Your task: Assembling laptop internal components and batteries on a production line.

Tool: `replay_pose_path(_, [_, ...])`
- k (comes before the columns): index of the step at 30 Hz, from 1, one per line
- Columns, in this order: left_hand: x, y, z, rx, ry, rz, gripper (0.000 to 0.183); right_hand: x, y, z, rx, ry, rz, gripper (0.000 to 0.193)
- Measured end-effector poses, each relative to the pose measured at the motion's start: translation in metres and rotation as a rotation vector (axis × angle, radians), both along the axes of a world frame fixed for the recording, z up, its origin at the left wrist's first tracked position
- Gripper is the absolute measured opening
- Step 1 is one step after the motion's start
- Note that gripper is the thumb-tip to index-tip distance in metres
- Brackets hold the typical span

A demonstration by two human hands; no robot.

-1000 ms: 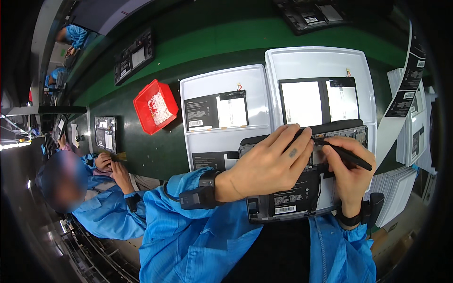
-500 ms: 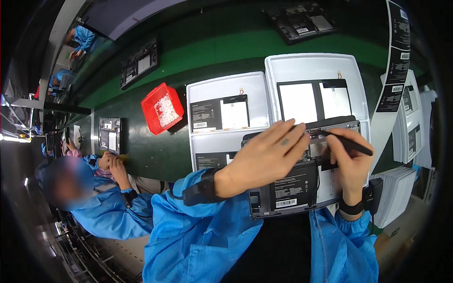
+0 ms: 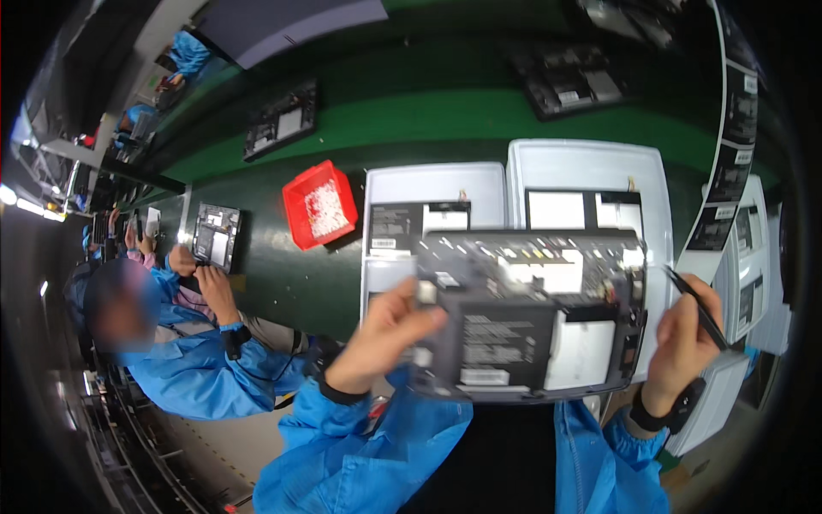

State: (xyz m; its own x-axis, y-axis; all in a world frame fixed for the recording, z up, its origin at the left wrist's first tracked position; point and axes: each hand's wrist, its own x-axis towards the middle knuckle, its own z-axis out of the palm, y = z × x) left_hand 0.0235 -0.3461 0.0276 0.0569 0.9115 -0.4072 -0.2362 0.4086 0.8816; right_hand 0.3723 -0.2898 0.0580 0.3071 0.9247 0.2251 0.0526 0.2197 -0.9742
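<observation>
An opened dark laptop chassis [image 3: 432, 343] tilts up in front of me, its circuit board and battery [image 3: 505, 347] exposed. My left hand [image 3: 385, 334] grips its left edge, thumb over the top face. My right hand [image 3: 685, 343] is closed around black tweezers [image 3: 704, 310], just off the chassis's right edge. The tweezers' tips point up and to the left, with nothing visible between them. Behind the chassis, and partly hidden by it, white trays [image 3: 435, 182] hold more black and white batteries [image 3: 398, 224].
A red bin [image 3: 295, 206] of small white pieces stands left of the trays. Other open chassis [image 3: 282, 120] lie on the green bench [image 3: 411, 120]. At my left a co-worker in a blue sleeve [image 3: 197, 368] handles another one. A strip of black labels [image 3: 728, 180] hangs at right.
My left hand has gone from above the board to the chassis's left edge, and the chassis is now lifted. My right hand with the tweezers has moved right, off the board. The view has shifted.
</observation>
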Motion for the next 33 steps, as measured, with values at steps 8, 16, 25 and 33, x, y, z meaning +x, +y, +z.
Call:
replay_pose_path(8, [-0.153, 0.2, 0.003, 0.076, -0.053, 0.336, 0.029, 0.02, -0.003, -0.023, -0.133, 0.009, 0.08, 0.016])
replay_pose_path(16, [-0.15, 0.345, -0.085, 0.17, 1.617, 0.334, 0.051, 0.007, -0.024, -0.036, -0.278, 0.098, 0.109, 0.017])
replay_pose_path(25, [0.081, 0.339, -0.124, 0.743, 1.369, -0.302, 0.071, 0.003, -0.016, -0.038, -0.281, 0.184, 0.145, 0.021])
replay_pose_path(33, [0.095, 0.371, -0.1, 0.267, 0.129, 0.255, 0.045, 0.006, -0.006, -0.037, -0.258, 0.165, 0.135, 0.021])
